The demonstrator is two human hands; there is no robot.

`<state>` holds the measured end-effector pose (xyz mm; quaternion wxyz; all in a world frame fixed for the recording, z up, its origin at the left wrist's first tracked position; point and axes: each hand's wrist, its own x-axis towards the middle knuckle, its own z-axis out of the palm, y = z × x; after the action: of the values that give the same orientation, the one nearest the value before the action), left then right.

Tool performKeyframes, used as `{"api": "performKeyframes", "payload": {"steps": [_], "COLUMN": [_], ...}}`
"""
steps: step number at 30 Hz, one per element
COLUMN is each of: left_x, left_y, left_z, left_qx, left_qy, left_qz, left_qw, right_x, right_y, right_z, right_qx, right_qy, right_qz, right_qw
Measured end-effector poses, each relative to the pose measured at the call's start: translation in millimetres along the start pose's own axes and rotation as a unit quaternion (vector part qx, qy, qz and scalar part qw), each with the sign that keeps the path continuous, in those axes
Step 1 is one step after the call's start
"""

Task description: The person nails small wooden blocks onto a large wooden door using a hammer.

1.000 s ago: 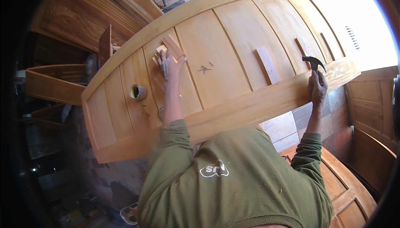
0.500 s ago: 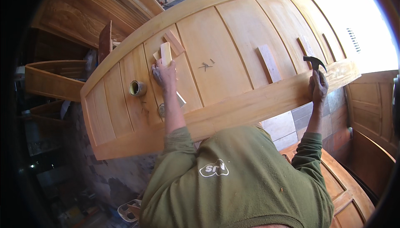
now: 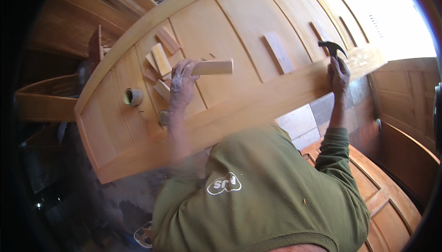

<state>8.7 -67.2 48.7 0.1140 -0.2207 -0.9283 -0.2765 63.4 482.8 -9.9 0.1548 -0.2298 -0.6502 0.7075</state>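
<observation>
Fingers [image 3: 189, 67] of the left hand [image 3: 183, 86] grasp one end of a pale wooden block [image 3: 216, 67], which juts rightward over the panelled door [image 3: 237, 26], while those of the right hand [image 3: 340, 73] are wrapped round a claw hammer [image 3: 332, 46] just below its head. From my remote seat I see an open can [image 3: 136, 97] on the door, left of some loose wood pieces [image 3: 161, 59] — its inside looks yellowish, though blur leaves me unsure — and a round container [image 3: 163, 117] beside the left forearm [image 3: 177, 132], contents unreadable.

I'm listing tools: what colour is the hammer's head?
The hammer's head is black, seen best in the head view above the right hand.
</observation>
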Motion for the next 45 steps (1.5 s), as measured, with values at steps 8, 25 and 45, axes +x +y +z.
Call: {"api": "performKeyframes", "payload": {"steps": [8,25,45], "left_x": [54.7,10.8,23.2], "left_y": [18.0,-1.1,63.4], "left_z": [44.9,73.7,94.0], "left_qx": [0.04,0.166,0.127], "left_qy": [0.075,0.116,-0.038], "left_qz": [0.022,-0.072,-0.276], "left_qw": [0.996,0.977,0.952], "right_x": [-1.7,-3.8,-3.1], "right_y": [-4.6,-7.1,-5.7], "right_z": [1.6,7.6,3.4], "right_qx": [-0.013,-0.013,-0.003], "right_qy": [-0.028,-0.015,-0.03], "right_qz": [-0.014,-0.01,-0.006], "right_qw": [0.999,1.0,1.0]}}
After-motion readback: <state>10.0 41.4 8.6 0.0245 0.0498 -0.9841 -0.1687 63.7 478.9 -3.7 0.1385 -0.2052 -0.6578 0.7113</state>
